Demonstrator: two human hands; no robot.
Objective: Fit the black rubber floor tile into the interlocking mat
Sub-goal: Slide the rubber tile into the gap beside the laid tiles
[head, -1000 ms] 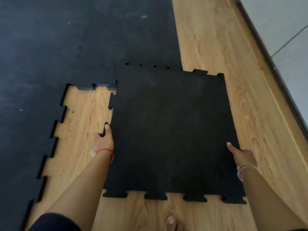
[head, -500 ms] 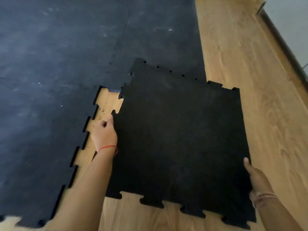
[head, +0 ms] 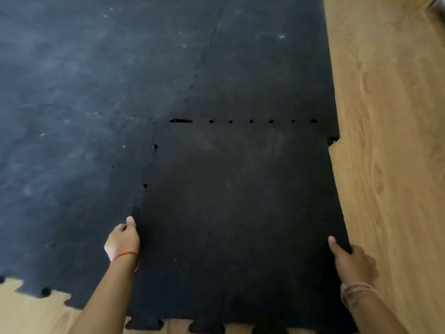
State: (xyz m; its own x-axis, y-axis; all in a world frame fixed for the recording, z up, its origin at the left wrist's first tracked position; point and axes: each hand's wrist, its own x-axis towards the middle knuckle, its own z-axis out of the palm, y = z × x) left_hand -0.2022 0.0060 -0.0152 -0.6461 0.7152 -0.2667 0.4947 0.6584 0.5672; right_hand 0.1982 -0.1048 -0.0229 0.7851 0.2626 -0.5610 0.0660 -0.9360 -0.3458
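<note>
The tile [head: 240, 213] lies on the floor [head: 390, 141] in the mat's [head: 96, 92] near right corner, mat to its left and beyond it, bare floor to its right. The left hand [head: 122, 239] sits at the tile's left edge, the right hand [head: 351, 261] at its right edge.

1. wide bare wooden floor [head: 390, 165] along the right of the black tile [head: 240, 213]; open passage there, down to the right hand [head: 351, 261] gripping that edge.
2. left edge of tile pressed against the mat [head: 96, 92]; only small dark gaps at the seam, too narrow for fingers, with the left hand [head: 124, 239] occupying it.
3. far seam similarly tight, one short slot open.
4. near edge free, bare floor beyond the tabs.
</note>
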